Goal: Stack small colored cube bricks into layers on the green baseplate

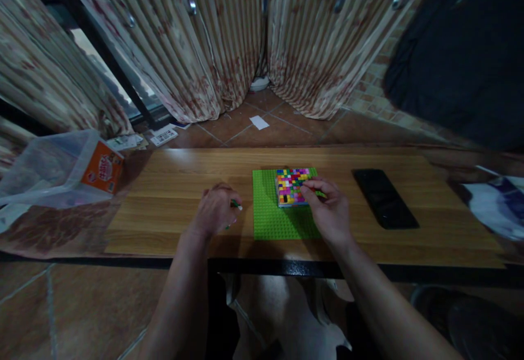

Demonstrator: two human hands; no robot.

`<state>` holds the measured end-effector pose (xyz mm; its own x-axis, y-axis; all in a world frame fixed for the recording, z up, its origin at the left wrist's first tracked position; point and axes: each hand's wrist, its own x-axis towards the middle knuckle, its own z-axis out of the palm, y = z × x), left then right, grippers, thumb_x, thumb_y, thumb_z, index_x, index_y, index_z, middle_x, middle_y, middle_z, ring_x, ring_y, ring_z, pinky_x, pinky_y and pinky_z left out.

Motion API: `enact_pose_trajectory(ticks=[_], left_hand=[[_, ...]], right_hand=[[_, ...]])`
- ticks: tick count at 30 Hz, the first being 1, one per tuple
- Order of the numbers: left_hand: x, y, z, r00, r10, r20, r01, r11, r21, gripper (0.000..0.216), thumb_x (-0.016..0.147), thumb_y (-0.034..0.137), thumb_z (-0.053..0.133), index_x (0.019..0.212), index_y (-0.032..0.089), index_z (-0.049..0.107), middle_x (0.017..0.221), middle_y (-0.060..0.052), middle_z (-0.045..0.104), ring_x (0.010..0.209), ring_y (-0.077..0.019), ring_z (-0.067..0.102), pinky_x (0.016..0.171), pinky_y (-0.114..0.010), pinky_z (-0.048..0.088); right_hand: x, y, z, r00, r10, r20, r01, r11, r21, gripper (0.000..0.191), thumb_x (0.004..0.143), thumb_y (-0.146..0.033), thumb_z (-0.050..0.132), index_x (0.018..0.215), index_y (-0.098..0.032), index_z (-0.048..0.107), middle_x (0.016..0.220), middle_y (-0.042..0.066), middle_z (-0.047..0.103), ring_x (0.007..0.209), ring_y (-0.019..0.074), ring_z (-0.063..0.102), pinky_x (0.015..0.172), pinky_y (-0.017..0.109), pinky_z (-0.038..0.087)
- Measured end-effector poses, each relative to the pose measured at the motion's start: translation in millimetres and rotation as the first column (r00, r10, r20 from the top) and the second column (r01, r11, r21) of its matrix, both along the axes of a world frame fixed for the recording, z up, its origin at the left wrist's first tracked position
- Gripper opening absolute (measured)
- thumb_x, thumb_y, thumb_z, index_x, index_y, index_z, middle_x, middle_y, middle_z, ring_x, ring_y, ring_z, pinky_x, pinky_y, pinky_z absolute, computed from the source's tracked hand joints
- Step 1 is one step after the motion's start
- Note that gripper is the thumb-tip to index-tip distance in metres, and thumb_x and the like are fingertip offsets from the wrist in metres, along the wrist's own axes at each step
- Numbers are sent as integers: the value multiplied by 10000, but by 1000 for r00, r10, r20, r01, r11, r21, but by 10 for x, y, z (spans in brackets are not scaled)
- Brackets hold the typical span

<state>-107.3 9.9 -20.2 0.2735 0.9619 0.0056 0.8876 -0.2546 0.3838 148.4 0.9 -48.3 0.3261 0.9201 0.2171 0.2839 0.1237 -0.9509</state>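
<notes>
A green studded baseplate (266,223) lies on the wooden table. On its upper right part stands a low block built of many small coloured toy bricks (289,185), with yellow, pink, red, white and blue studs on top. My right hand (329,207) is at the right side of this block, fingertips pinched at its top; what they hold there is too small to make out. Left of the baseplate, my left hand (216,210) is curled closed over the table around a few small toy bricks (236,205), of which green and white bits show at the fingers.
A black phone (385,199) lies on the table (164,201) to the right. On the floor at left sits a clear plastic bin (53,169) with an orange label. Curtains (229,37) hang behind, papers (259,122) lie on the tiles, and a dark cloth shape (462,59) is at upper right.
</notes>
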Motion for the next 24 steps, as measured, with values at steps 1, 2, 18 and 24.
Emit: enact_pose_trajectory(ticks=[1, 2, 18, 24], left_hand=[[3, 5, -17, 1000, -4, 2, 4, 1000, 13, 147, 699, 144, 658, 772, 233, 750, 902, -57, 720, 863, -222, 642, 832, -370, 484], [5, 10, -32, 1000, -2, 2, 2, 1000, 21, 149, 703, 141, 654, 768, 233, 751, 894, -59, 718, 850, -222, 642, 823, -371, 484], [421, -7, -6, 755, 23, 655, -3, 1000, -31, 118, 827, 285, 658, 871, 209, 736, 820, -19, 742, 765, -163, 676, 748, -294, 540], [694, -66, -13, 602, 36, 797, 44, 996, -77, 115, 808, 270, 685, 872, 186, 731, 856, -30, 749, 809, -162, 680, 802, -299, 540]], right_hand=[[1, 0, 0, 1000, -1, 1, 1, 1000, 4, 192, 757, -389, 708, 831, -216, 743, 1060, 82, 642, 1064, 263, 598, 933, 471, 474], [3, 0, 0, 1000, 0, 2, 0, 1000, 6, 189, 760, -388, 707, 831, -216, 742, 1057, 83, 644, 1060, 263, 599, 936, 474, 473], [-35, -86, 132, 981, 53, 188, -94, 972, 217, 103, 856, -287, 643, 889, -243, 730, 1125, 73, 620, 1109, 233, 597, 983, 433, 465], [-108, -164, 180, 920, 185, 345, -273, 935, 227, 148, 898, -309, 620, 1003, -312, 725, 1131, 42, 654, 1095, 228, 597, 963, 438, 474]])
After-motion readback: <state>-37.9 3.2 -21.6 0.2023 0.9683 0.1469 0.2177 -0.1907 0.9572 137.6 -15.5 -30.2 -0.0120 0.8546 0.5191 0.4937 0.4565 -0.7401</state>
